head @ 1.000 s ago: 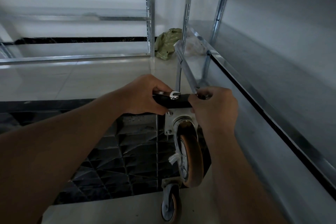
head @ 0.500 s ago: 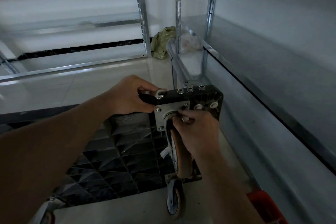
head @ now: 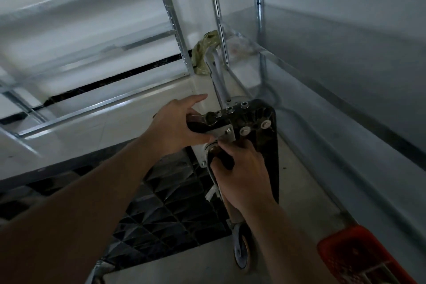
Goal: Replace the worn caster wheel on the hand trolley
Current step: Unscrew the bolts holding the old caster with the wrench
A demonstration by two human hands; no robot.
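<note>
Left hand (head: 177, 125) gripped the near corner of the black trolley deck (head: 258, 122), thumb and lower fingers curled around the edge, index finger extended forward; whether a tool sat in that palm could not be told. The deck stood on edge on pale glossy floor tile (head: 110, 122), underside ribbed in dull moulded plastic, with round bolt heads (head: 244, 131) along the corner. Just right of the left hand, the caster's flat zinc mounting plate (head: 223, 132) lay tilted against the deck. Right hand (head: 239, 169) was closed around the caster fork (head: 211, 152) just below that plate, covering most of the wheel. Judgement: the plate looked partly loose, so the caster could drop or swing if either grip eased, pinching fingers between plate and deck; small fasteners could roll away unseen in the dim light. A second, smaller caster (head: 241, 253), grey tread on a rust-coloured hub, sat lower. A red perforated plastic crate (head: 352, 258) occupied the far right
</note>
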